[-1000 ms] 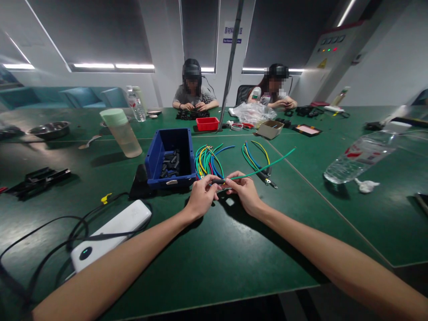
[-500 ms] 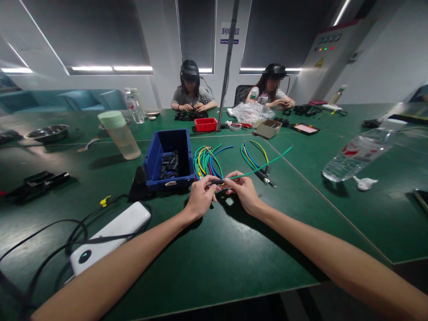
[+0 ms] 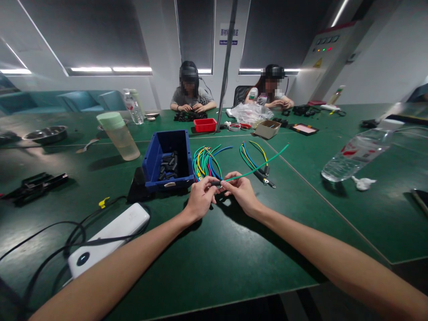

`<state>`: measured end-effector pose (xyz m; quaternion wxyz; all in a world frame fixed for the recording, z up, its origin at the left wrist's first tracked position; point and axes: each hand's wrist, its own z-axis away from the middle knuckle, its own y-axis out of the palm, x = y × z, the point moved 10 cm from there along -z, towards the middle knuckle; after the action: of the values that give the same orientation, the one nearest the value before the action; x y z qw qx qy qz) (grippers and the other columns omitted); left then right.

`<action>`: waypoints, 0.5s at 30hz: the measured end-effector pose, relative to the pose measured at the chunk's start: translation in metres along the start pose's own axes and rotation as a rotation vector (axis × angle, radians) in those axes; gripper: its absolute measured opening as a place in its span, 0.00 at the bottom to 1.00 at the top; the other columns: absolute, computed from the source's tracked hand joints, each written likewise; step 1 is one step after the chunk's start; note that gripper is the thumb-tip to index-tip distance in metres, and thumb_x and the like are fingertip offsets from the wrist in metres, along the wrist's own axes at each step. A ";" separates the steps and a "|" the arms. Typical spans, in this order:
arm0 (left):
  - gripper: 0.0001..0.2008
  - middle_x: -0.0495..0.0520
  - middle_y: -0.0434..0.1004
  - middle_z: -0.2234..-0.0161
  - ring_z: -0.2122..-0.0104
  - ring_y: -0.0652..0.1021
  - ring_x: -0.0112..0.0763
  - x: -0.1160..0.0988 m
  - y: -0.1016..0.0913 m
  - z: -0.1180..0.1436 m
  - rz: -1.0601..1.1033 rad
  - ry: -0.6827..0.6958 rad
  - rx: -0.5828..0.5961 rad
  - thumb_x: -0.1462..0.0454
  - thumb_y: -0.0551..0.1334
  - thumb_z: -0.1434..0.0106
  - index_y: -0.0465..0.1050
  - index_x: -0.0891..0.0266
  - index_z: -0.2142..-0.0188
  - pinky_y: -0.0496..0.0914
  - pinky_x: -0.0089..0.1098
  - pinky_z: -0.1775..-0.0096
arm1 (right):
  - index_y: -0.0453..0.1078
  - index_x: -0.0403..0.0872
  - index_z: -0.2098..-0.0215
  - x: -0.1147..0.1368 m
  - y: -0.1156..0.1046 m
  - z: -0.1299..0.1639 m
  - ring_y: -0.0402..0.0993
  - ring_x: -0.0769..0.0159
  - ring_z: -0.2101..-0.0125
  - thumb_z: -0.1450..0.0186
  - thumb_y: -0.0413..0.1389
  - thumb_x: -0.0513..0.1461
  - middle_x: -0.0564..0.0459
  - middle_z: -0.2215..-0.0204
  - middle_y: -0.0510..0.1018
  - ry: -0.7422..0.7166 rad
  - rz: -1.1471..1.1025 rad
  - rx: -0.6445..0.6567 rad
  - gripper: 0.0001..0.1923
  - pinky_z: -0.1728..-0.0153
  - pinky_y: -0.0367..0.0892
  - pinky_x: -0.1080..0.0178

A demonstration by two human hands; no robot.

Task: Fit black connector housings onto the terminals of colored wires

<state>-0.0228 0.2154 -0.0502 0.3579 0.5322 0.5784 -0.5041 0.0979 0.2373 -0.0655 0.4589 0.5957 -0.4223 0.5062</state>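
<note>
Between the fingers of my left hand point(image 3: 201, 197) is a short black sleeve point(image 3: 216, 183). My right hand point(image 3: 243, 191) pinches a green wire point(image 3: 259, 168) close to the sleeve, and the wire's free end points up to the right. The two hands nearly touch, and fingers hide where wire and sleeve meet. Just beyond them lies a bundle of green, yellow, blue and red wires point(image 3: 206, 162). Farther right is a smaller group of wires point(image 3: 253, 158) with black sleeves and metal lugs at their near ends. A blue bin point(image 3: 150, 167) left of the bundle holds loose black sleeves point(image 3: 169, 166).
A white power bank point(image 3: 110, 240) with black cables lies beside my left forearm. A green-lidded bottle point(image 3: 118, 136) stands behind it; a clear water bottle point(image 3: 356, 154) is at right. A red tray point(image 3: 205, 125) and cardboard box point(image 3: 267, 129) sit farther back. Two people work across the table.
The black sleeve and green wire have come slightly closer together between my fingers, and my right hand has shifted a little left. The whole view has moved slightly.
</note>
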 end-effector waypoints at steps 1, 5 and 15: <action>0.11 0.47 0.72 0.77 0.84 0.71 0.22 0.000 0.000 0.000 -0.006 0.003 0.002 0.64 0.56 0.41 0.70 0.64 0.60 0.65 0.23 0.80 | 0.61 0.48 0.64 0.000 -0.001 0.000 0.77 0.63 0.74 0.48 0.64 0.48 0.55 0.78 0.77 0.001 -0.005 -0.006 0.21 0.78 0.67 0.67; 0.11 0.49 0.75 0.73 0.82 0.72 0.22 -0.003 0.002 0.002 -0.029 0.021 0.012 0.64 0.56 0.40 0.70 0.64 0.58 0.66 0.23 0.78 | 0.61 0.48 0.65 0.000 -0.004 0.000 0.75 0.66 0.78 0.49 0.64 0.48 0.56 0.79 0.76 -0.002 -0.002 -0.036 0.22 0.79 0.66 0.67; 0.13 0.53 0.77 0.67 0.80 0.75 0.23 -0.005 -0.002 0.001 -0.063 0.033 -0.014 0.62 0.55 0.38 0.70 0.64 0.55 0.71 0.26 0.74 | 0.60 0.48 0.62 0.000 -0.010 -0.002 0.69 0.70 0.83 0.49 0.64 0.48 0.61 0.83 0.72 -0.019 -0.011 -0.074 0.24 0.80 0.63 0.68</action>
<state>-0.0243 0.2129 -0.0454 0.3361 0.5194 0.6042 -0.5022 0.1069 0.2415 -0.0665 0.4793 0.5854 -0.4419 0.4820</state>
